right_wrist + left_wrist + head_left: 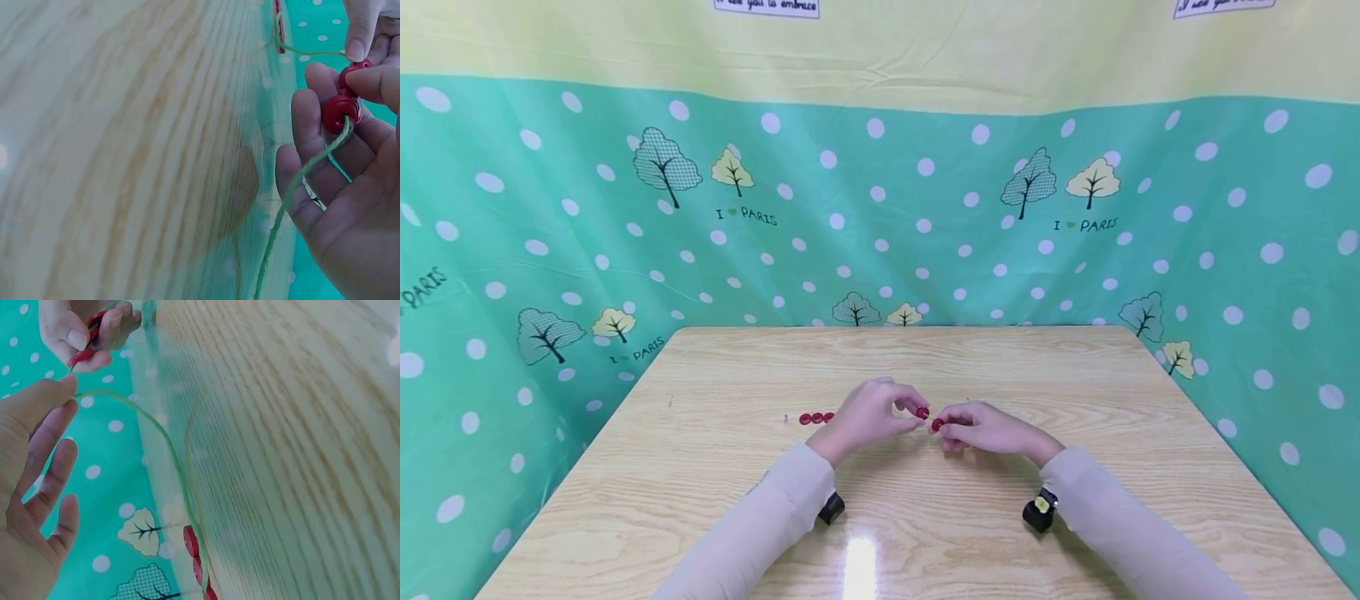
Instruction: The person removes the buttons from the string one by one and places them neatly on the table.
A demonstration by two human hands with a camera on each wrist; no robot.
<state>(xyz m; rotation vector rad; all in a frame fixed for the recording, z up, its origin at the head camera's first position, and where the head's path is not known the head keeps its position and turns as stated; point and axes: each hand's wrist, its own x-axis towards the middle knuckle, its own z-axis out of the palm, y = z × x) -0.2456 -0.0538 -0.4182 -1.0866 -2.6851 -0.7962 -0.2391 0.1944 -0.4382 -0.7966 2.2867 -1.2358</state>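
Observation:
Above the middle of the table, both hands meet at a green cord (pixel 164 439) with red buttons strung on it. My left hand (pixel 867 412) pinches the cord between thumb and index finger, right beside one red button (pixel 922 412); its other fingers are spread. My right hand (pixel 988 427) holds red buttons (pixel 340 114) between thumb and fingers, and the cord trails from them past the palm. On the left wrist side the cord runs down past a row of red buttons (pixel 191 542) lying on the table.
The wooden table (pixel 700 500) carries the same short button row left of my left hand, with a tiny pale object (pixel 786 417) at its left end. A green dotted curtain (pixel 880 208) hangs behind and at both sides.

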